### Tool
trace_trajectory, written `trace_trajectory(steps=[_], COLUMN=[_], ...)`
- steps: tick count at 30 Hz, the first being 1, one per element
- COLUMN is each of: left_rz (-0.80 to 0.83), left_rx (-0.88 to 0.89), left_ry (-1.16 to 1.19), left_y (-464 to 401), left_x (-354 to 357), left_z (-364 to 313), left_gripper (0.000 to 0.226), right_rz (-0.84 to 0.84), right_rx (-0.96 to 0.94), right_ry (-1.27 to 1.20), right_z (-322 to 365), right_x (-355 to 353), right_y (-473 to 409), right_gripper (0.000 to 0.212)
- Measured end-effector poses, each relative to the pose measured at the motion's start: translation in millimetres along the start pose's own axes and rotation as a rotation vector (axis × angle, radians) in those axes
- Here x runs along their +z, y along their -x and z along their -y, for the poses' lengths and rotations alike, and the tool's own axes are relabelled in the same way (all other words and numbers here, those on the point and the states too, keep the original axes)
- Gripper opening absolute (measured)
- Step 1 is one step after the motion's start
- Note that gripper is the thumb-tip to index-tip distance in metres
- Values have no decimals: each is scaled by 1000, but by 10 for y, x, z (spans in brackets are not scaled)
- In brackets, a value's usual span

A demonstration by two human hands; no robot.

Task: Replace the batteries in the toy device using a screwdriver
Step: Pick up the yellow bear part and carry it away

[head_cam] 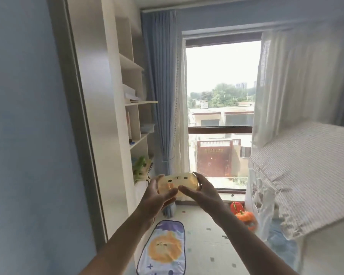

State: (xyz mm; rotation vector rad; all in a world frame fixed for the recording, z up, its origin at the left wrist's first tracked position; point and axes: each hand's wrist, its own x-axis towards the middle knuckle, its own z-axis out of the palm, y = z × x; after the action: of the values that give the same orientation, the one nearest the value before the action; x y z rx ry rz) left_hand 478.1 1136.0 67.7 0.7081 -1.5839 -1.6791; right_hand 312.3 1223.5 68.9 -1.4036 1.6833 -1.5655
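I hold a yellow rounded toy device (182, 180) with small dark dots like a face in front of me at chest height, before the window. My left hand (157, 197) grips its left end with the thumb across the front. My right hand (203, 190) cups its right end, thumb pointing left under the toy. Both arms stretch forward. No screwdriver or batteries are in view.
White shelves (131, 66) stand at the left beside a blue curtain (159, 86). A bed with a checked cover (306, 175) fills the right. On the floor lie a small mat with an orange print (163, 249) and orange pumpkin toys (244, 215).
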Motion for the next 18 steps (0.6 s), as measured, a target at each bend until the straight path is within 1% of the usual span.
trace_trajectory(steps=[3,5,8,10,15,16,18], left_rz=[25,39,62,74,99,100,94], left_rx=[-8,-6,-10,-11,-16,-21,-33], left_ry=[-36,-42,-32,-24,-23,-24,-24], left_y=[-653,-1106,-1847,-2372,-3698,-3957,-4445], left_x=[170,232,250,226,66,35,-8], left_z=[106,192,352,461,614,613,584], left_gripper=[93,98,102,100,101,103,110], right_rz=[-23,-40,-79,-93,-131,-140,-148], right_rx=[15,31,56,55,67,79,95], right_ry=[-2,-4,-9,9,56,54,36], right_z=[-308,-529,-844,-1041,-1487,-1548,-1668], right_x=[-238,-341,-443,-484,-516,-525,-549], right_y=[-500,-860,-1442,-1875,-3090,-3335,-3805], right_gripper=[57,57,42,38,57,58,53])
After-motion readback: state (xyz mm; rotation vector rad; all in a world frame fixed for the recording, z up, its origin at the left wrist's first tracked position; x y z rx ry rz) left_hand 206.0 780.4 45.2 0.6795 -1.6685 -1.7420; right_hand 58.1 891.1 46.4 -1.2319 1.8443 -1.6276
